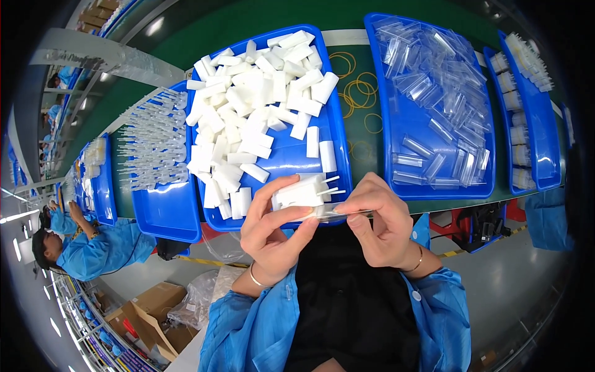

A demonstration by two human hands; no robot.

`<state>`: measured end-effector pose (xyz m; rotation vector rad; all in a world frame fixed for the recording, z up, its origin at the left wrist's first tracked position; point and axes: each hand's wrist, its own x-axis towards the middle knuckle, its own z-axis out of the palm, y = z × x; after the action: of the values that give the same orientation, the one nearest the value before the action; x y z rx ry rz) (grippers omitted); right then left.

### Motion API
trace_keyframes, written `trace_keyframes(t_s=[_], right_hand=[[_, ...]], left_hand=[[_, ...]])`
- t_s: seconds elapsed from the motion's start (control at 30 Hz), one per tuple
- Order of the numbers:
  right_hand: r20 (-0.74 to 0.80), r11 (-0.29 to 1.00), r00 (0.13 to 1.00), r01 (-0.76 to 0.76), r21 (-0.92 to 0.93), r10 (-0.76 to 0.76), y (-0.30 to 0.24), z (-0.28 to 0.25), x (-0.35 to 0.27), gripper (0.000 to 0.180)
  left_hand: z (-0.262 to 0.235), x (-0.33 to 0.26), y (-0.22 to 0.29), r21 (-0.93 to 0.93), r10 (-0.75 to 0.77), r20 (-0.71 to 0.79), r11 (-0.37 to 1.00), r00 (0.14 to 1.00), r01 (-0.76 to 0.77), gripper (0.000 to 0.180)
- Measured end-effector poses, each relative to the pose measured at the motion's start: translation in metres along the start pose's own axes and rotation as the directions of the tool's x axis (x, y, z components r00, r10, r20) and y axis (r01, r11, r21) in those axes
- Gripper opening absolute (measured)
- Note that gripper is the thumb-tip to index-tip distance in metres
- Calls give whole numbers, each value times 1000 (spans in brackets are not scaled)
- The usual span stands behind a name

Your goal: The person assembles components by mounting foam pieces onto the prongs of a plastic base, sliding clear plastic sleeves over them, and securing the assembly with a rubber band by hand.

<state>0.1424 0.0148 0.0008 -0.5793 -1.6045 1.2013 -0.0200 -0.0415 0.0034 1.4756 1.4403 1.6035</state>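
My left hand (273, 232) is closed around white rectangular pieces (297, 192); thin white stems stick out of their right end. Between both hands lies a clear plastic sleeve (325, 212), its left end against the left fingertips. My right hand (381, 220) pinches the sleeve's right end between thumb and fingers. Just beyond the left hand, a blue tray (297, 162) bears a heap of white blocks (248, 105). Farther right, another blue tray (403, 124) is strewn with clear plastic sleeves (434, 93). How many pieces the left hand grips is partly hidden by its fingers.
Yellow rubber bands (375, 87) lie on the green table between the trays. Leftward, a blue tray (164, 208) carries thin-stemmed white parts (152, 139). Narrow blue trays (539, 130) with bundled white parts stand far right. A person in blue (105, 253) works at left, near a cardboard box (155, 301).
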Motion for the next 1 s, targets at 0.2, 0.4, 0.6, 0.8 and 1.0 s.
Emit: trace_keyframes(t_s=[0.2, 0.4, 0.6, 0.8, 1.0], right_hand=[[-48, 997, 995, -82, 7, 82, 2, -7, 0, 9], [75, 991, 989, -126, -48, 129, -5, -15, 5, 8], [50, 985, 996, -66, -156, 75, -6, -15, 8, 15], [138, 823, 914, -405, 398, 382, 2, -25, 3, 16], [216, 734, 864, -501, 459, 455, 6, -31, -2, 16]], left_hand=[[-10, 0, 0, -125, -35, 86, 991, 996, 46, 17], [-15, -2, -3, -156, -94, 162, 980, 982, 120, 19], [-11, -9, -4, -344, -207, 98, 911, 973, 229, 24], [-16, -8, -7, -467, -295, 123, 825, 948, 317, 22], [-25, -8, -13, -476, -189, 234, 833, 954, 282, 34]])
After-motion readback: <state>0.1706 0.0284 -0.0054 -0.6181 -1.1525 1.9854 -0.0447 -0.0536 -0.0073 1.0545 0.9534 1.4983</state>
